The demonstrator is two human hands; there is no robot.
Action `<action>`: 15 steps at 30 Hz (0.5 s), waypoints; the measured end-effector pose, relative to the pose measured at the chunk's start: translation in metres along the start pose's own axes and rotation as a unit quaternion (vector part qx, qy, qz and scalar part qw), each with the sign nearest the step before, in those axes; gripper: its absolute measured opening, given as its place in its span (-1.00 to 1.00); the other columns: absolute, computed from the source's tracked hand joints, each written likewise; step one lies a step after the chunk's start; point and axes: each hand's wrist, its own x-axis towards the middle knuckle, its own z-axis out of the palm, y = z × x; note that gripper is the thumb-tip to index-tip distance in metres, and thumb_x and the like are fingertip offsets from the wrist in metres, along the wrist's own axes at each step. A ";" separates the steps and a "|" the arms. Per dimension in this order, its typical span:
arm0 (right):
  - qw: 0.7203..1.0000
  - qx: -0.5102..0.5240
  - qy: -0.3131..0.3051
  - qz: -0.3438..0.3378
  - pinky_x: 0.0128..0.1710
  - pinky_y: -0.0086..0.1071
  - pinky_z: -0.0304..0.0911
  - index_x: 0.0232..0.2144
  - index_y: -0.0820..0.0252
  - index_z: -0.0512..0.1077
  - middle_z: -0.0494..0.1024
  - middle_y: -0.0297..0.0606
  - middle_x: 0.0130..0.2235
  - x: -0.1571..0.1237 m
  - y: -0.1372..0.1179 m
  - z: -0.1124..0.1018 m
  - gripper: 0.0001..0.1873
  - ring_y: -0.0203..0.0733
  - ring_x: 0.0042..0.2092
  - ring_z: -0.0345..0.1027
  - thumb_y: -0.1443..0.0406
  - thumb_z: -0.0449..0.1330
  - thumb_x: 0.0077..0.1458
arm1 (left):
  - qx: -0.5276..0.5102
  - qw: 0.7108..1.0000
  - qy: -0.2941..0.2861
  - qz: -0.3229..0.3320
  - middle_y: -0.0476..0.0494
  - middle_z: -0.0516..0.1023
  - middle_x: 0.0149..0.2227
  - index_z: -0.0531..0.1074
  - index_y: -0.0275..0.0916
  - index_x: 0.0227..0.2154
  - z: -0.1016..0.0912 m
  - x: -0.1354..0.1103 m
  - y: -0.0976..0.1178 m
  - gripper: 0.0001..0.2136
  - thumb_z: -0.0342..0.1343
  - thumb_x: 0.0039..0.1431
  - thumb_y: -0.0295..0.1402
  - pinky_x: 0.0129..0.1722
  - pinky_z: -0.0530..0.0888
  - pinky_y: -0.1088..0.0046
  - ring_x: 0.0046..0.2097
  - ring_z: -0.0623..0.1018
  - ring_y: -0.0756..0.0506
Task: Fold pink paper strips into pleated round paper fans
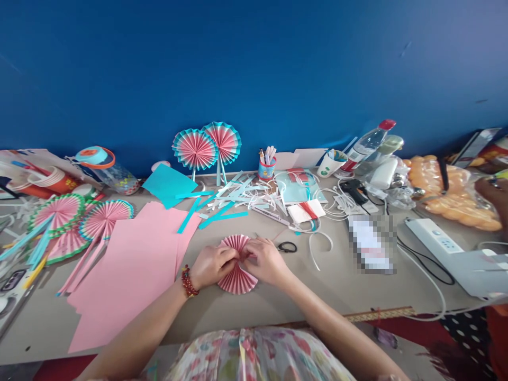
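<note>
A pink pleated paper fan (238, 280) is spread on the table in front of me, pinched in at its middle so that it flares above and below. My left hand (214, 264) grips it from the left, fingers curled at the centre; a red bead bracelet circles that wrist. From the right, my right hand (266, 260) pinches the same centre with thumb and fingertips. The exact spot between the fingertips is hidden. A black hair tie (287, 247) lies just right of my right hand, and pink paper sheets (130, 264) lie to the left.
Finished fans (195, 150) lean against the blue wall; more fans (105, 219) lie at left. Paper strips (242, 193) litter the middle, beside a pen holder (267, 168). On the right are a glue gun (354, 191), a bottle (365, 148), a power strip (434, 236) and another person's hand (494, 196).
</note>
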 end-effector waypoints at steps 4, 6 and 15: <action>1.000 -0.011 -0.008 -0.009 -0.15 -0.33 0.09 -0.47 0.17 0.38 0.53 -0.34 -0.38 -0.002 -0.002 -0.004 -0.89 -0.17 -0.25 0.33 0.43 0.24 -0.07 | -0.033 0.999 -0.002 -0.014 0.00 0.61 -0.33 0.43 -0.18 -0.31 -0.003 0.001 0.003 -0.89 0.03 0.19 -0.47 -0.35 0.35 0.49 -0.33 0.56 -0.04; 1.000 -0.013 -0.011 -0.011 -0.18 -0.34 0.09 -0.47 0.17 0.38 0.52 -0.34 -0.39 -0.002 -0.002 -0.003 -0.89 -0.17 -0.25 0.33 0.43 0.24 -0.07 | -0.048 0.999 -0.005 -0.019 0.00 0.61 -0.33 0.42 -0.18 -0.29 -0.005 0.001 0.005 -0.89 0.03 0.18 -0.47 -0.35 0.35 0.49 -0.34 0.56 -0.03; 1.000 0.005 -0.003 0.002 -0.19 -0.35 0.11 -0.48 0.17 0.40 0.53 -0.36 -0.40 -0.004 -0.002 -0.001 -0.90 -0.19 -0.25 0.36 0.43 0.24 -0.07 | -0.110 0.992 0.003 -0.057 -0.01 0.55 -0.39 0.42 -0.20 -0.34 -0.010 0.004 0.010 -0.90 0.01 0.23 -0.41 -0.36 0.31 0.51 -0.37 0.49 -0.01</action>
